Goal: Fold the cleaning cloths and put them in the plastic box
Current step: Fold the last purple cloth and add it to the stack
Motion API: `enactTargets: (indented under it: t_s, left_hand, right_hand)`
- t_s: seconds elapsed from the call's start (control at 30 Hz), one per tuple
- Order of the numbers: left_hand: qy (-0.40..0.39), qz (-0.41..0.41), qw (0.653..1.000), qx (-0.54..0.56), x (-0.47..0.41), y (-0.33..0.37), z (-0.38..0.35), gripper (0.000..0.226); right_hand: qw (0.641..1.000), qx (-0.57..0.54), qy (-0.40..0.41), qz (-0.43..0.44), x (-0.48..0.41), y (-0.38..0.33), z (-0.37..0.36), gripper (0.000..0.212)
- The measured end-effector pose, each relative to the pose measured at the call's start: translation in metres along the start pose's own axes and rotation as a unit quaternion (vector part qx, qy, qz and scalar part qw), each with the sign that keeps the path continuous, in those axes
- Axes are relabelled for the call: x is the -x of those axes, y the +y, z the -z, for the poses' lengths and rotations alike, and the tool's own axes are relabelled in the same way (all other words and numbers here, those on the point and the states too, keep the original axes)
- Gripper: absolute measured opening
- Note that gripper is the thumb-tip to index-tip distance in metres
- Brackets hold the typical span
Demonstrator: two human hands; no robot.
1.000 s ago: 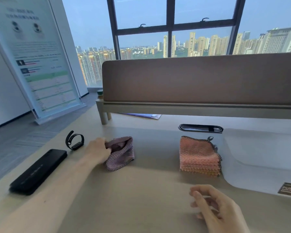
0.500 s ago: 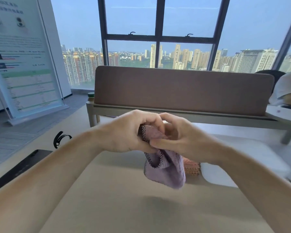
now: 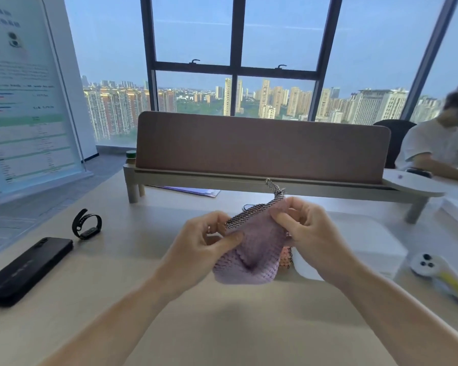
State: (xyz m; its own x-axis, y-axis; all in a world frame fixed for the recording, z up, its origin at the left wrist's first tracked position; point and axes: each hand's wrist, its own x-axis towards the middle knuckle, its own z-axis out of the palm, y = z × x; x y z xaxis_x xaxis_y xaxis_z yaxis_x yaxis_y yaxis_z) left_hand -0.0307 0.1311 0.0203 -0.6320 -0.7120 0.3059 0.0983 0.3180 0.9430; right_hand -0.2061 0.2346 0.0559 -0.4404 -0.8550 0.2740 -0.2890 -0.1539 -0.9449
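Note:
A purple cleaning cloth [image 3: 251, 257] with a dark checked hem hangs above the desk between both hands. My left hand [image 3: 206, 241] pinches its left edge with thumb and fingers. My right hand [image 3: 302, 228] pinches its upper right corner, where a small loop sticks up. Behind the cloth, only a sliver of the pink cloth stack [image 3: 286, 257] shows. The white plastic box [image 3: 368, 247] sits on the desk to the right, partly hidden by my right forearm.
A black phone [image 3: 24, 270] and a black wristband [image 3: 86, 224] lie on the desk at left. A brown desk divider [image 3: 262, 146] stands behind. A white device [image 3: 426, 264] lies at right, and a person sits at the far right.
My left hand lifted the purple cloth off the desk and my right hand joined it. Since half a second ago the hands have drawn apart, spreading the cloth's top edge.

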Motion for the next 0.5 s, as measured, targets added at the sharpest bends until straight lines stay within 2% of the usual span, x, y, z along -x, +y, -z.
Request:
enactTargets:
  t_s: [0.1,0.2,0.27,0.4,0.5]
  left_hand:
    - [0.033,-0.010,0.999,0.024,-0.002,-0.002,0.008,0.020]
    - [0.026,-0.008,0.999,0.041,-0.002,-0.003,0.013,0.021]
    - [-0.006,0.006,0.998,0.063,0.001,-0.004,0.016,0.024]
    - [-0.148,0.052,0.975,0.155,0.017,-0.002,0.013,0.028]
    - [-0.166,0.055,0.977,0.120,0.025,0.003,0.007,0.043]
  right_hand:
    - [0.998,-0.048,0.016,-0.024,0.006,0.000,0.010,0.023]
    - [0.999,-0.034,0.008,-0.016,0.011,0.000,0.011,0.023]
    - [0.998,-0.068,-0.007,-0.011,0.013,-0.003,0.011,0.023]
    - [0.983,-0.160,-0.092,-0.016,0.016,-0.011,0.014,0.025]
    - [0.974,-0.199,-0.111,-0.014,0.016,-0.013,0.021,0.016]
